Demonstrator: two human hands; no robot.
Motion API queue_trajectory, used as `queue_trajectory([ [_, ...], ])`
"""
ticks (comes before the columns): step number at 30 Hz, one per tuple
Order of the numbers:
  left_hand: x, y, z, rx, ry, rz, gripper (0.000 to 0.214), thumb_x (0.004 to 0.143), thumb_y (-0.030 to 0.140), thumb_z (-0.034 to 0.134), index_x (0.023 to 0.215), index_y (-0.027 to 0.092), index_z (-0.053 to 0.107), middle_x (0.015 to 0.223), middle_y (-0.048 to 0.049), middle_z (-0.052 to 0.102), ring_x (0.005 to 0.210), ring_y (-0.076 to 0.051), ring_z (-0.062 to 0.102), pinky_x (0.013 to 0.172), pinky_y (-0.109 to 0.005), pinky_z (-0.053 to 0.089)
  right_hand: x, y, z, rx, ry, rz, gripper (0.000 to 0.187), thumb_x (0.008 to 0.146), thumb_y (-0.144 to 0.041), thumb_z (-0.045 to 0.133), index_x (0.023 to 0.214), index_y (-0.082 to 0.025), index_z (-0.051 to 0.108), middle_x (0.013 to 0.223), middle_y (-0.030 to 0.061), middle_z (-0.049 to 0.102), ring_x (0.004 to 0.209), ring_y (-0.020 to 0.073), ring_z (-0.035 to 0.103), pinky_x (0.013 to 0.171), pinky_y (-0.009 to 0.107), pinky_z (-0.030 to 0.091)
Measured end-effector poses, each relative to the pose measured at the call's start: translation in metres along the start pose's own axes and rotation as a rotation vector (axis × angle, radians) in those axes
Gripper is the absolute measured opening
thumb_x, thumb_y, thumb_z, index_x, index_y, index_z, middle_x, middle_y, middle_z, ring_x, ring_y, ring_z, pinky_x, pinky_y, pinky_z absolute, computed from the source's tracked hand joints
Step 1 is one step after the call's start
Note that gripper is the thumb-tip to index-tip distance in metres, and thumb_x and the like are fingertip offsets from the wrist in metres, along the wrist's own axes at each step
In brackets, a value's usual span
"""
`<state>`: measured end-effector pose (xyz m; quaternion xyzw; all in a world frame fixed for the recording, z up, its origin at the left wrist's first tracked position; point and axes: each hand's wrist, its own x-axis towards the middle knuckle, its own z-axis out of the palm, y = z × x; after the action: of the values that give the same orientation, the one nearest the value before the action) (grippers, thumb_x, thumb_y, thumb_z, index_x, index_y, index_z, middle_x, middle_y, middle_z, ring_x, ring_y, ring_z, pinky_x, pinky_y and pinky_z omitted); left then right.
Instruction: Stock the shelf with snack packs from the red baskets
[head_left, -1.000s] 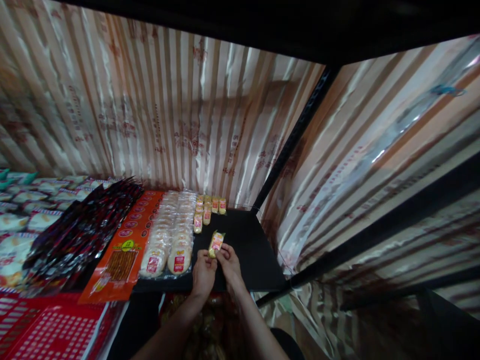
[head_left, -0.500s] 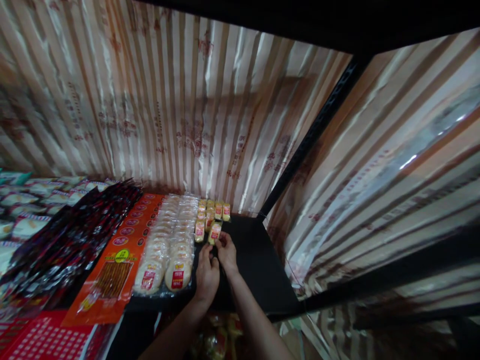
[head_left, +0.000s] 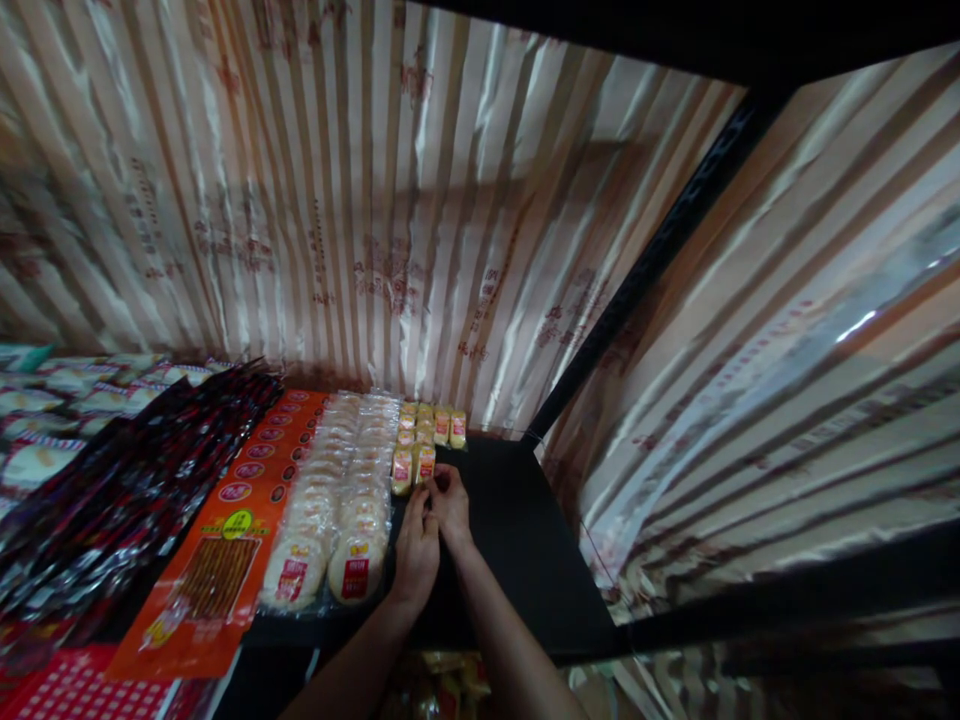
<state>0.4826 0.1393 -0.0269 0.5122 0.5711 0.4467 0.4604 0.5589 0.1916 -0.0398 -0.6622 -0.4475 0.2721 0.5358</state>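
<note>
Several small yellow snack packets with red labels stand in short rows on the black shelf (head_left: 517, 540). At the front of the second row is one small yellow packet (head_left: 425, 461), with the fingertips of both my hands at its lower end. My right hand (head_left: 451, 512) is closed, thumb and fingers pinched at the packet's lower right. Beside it, my left hand (head_left: 417, 555) has its fingers drawn together against the packet's bottom edge. Fingers partly cover that end. Left of my hands lie two rows of round, clear-wrapped flat cakes (head_left: 355, 570).
An orange snack pouch (head_left: 202, 590) and a heap of dark shiny packets (head_left: 112, 500) lie further left, with white packets (head_left: 45, 455) beyond. A red basket (head_left: 82, 685) is at lower left. A black post (head_left: 645, 270) rises at the right; striped sheeting (head_left: 420, 200) hangs behind.
The small yellow packet has moved slightly back and left, in line behind its neighbours' row. My hands have come closer together at its lower end. The view has shifted a little.
</note>
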Motion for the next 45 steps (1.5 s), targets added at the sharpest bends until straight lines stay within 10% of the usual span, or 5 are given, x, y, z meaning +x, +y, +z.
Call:
queue_trajectory([
  [26,-0.001,0.007,-0.008,0.035,-0.006,0.068,0.037,0.079,0.016,0.038,0.11,0.017,0.058,0.13,-0.0067,0.052,0.124,-0.017,0.043,0.109,-0.033,0.029,-0.019,0.003,-0.007,-0.131,0.096,-0.08,0.027,0.073,-0.033,0.051,0.093,-0.017,0.059,0.096,0.0096,0.061,0.086,0.0196,0.06,0.077,0.031,0.048],
  [36,-0.089,0.0,-0.028,0.193,-0.103,0.206,0.035,0.079,0.014,0.031,0.101,0.016,0.059,0.103,-0.0096,0.063,0.099,-0.017,0.057,0.091,-0.032,0.044,-0.118,0.003,-0.044,-0.191,0.043,-0.186,0.028,0.079,-0.019,0.037,0.094,-0.017,0.06,0.097,0.0094,0.061,0.092,0.0181,0.057,0.085,0.032,0.046],
  [45,-0.176,-0.054,-0.08,0.432,-0.335,0.269,0.038,0.082,0.017,0.036,0.113,0.017,0.057,0.121,-0.0112,0.058,0.114,-0.02,0.051,0.101,-0.038,0.038,-0.229,0.021,-0.073,-0.355,-0.235,-0.261,0.032,0.083,-0.016,0.036,0.098,-0.022,0.064,0.108,0.007,0.062,0.105,0.0185,0.054,0.095,0.035,0.041],
])
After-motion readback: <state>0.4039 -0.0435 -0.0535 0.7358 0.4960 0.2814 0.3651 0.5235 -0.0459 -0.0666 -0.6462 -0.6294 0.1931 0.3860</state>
